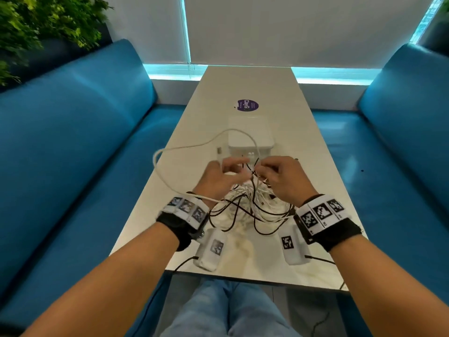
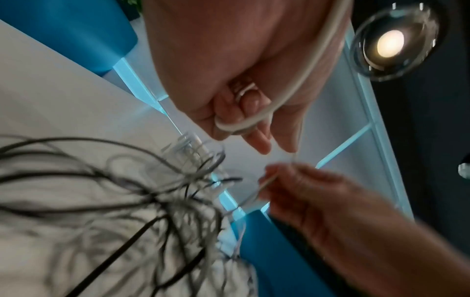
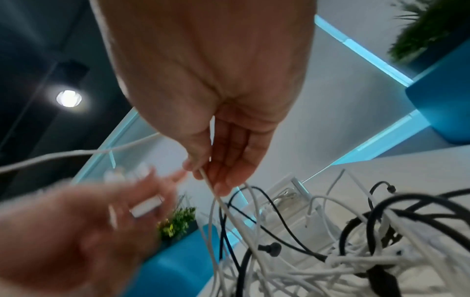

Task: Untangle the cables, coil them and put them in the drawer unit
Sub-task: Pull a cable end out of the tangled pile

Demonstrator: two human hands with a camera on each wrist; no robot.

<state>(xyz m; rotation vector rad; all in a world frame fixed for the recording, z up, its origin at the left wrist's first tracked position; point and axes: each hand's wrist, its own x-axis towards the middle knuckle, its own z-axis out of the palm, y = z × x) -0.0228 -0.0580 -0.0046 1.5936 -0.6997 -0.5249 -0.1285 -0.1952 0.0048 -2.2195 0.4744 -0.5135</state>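
A tangle of black and white cables [image 1: 247,205] lies on the white table [image 1: 303,166], just before the white drawer unit [image 1: 250,139]. Both hands are raised over the far side of the tangle. My left hand [image 1: 233,166] grips a thick white cable [image 2: 244,124] looped round its fingers; that cable arcs out to the left [image 1: 156,156] and back over the drawer unit. My right hand [image 1: 262,170] pinches a thin white cable [image 3: 211,188] that runs down into the tangle [image 3: 356,251]. In the right wrist view the blurred left hand [image 3: 152,193] also holds a white plug [image 3: 146,207].
Blue benches [image 1: 73,142] run along both sides of the narrow table. A purple round sticker [image 1: 247,105] sits beyond the drawer unit. Green plants [image 1: 36,27] stand at the far left. White blinds close off the far end.
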